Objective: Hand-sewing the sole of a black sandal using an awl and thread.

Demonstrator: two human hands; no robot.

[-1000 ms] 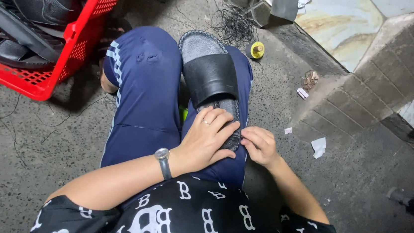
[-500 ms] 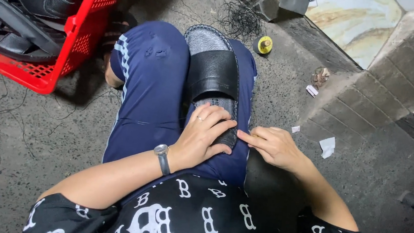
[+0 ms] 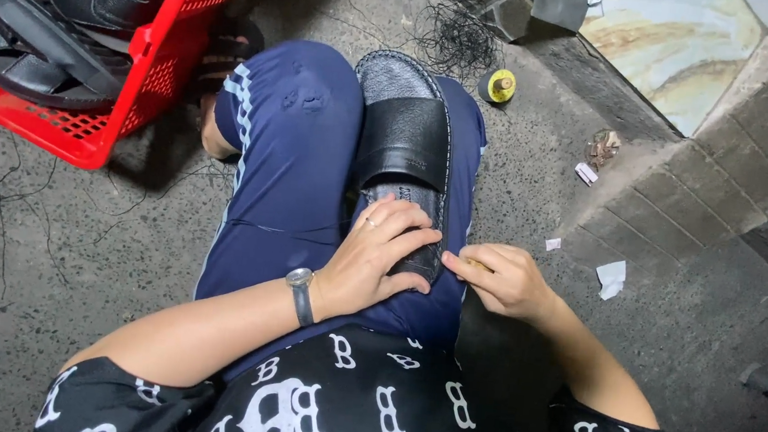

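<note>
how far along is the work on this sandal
Done: the black sandal already has a stitched line along its right edge. In hand: the left hand presses down its heel end while the right hand pinches at that edge. What's left can't be told; the heel is covered.

The spread left hand (image 3: pixel 378 260) hides the heel of the black leather slide sandal (image 3: pixel 406 148), whatever the pinched fingers of the right hand (image 3: pixel 501 278) grip is too small to tell, and the frame edge crops the red plastic mesh crate (image 3: pixel 152 66).
</note>
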